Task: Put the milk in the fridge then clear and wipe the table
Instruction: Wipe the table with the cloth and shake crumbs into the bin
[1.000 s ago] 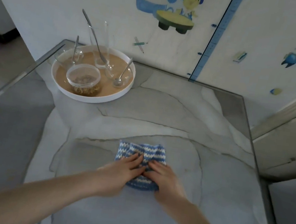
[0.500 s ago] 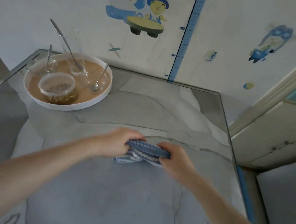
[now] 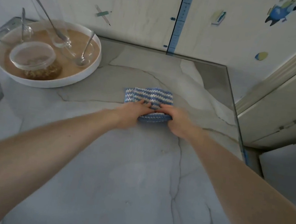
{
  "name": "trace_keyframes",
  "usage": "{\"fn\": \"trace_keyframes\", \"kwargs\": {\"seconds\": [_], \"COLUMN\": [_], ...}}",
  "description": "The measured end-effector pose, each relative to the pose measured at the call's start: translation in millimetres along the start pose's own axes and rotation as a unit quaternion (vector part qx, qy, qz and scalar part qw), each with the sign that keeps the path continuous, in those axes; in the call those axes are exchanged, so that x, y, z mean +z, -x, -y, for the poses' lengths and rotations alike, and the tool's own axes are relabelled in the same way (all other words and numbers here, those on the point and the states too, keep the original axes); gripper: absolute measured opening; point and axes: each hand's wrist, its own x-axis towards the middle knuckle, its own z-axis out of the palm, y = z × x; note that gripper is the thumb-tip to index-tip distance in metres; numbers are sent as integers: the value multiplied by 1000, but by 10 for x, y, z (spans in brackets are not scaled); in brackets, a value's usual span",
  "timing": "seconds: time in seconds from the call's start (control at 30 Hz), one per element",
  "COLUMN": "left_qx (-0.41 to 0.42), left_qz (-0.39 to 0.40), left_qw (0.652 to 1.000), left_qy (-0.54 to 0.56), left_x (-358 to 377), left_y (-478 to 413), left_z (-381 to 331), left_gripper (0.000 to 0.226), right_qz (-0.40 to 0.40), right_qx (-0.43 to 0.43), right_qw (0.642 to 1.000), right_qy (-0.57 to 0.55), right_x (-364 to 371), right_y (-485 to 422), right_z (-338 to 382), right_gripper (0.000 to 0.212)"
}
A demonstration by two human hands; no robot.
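Cloth (image 3: 151,97) on table (image 3: 135,176), left hand (image 3: 131,113) and right hand (image 3: 179,122) pressing it flat-fingered, wall ruler (image 3: 181,22) reads 80, 70.

Numbers 80 and 70 (small, dark) beside the blue height ruler (image 3: 181,22) on the wall (image 3: 136,22)

You're in a family home: the marble-patterned table (image 3: 136,166) stands against a wall (image 3: 137,16) with cartoon stickers (image 3: 280,13) and a blue child's height chart (image 3: 181,22), and a round tray (image 3: 56,84) of glasses (image 3: 60,41) and spoons (image 3: 81,61) sits at its far left corner.
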Motion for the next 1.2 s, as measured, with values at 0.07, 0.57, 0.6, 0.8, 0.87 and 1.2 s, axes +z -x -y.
{"fn": "trace_keyframes", "kwargs": {"seconds": [0.07,0.57,0.6,0.8,0.87,1.2], "left_qx": [-16,103,109,147,139,-16], "left_qz": [34,108,109,133,142,28], "left_qw": [999,988,988,975,969,937], "left_qy": [-21,25,29,100,148,349], "left_x": [126,698,753,955,953,27], "left_y": [-15,858,955,1496,1591,856], "left_z": [-51,-713,-752,-1045,-1095,-1130], "left_gripper": [66,62,61,57,49,13], "right_qz": [-6,34,38,112,137,70], "right_qx": [11,14,11,60,90,151], "right_qw": [1000,999,999,992,986,949], "right_qy": [-15,-32,-31,-10,-7,-266], "right_x": [105,425,447,553,530,-334], "right_y": [116,1496,1605,2160,2249,1873], "right_z": [-75,238,277,416,419,59], "right_gripper": [59,34,34,37,25,17]}}
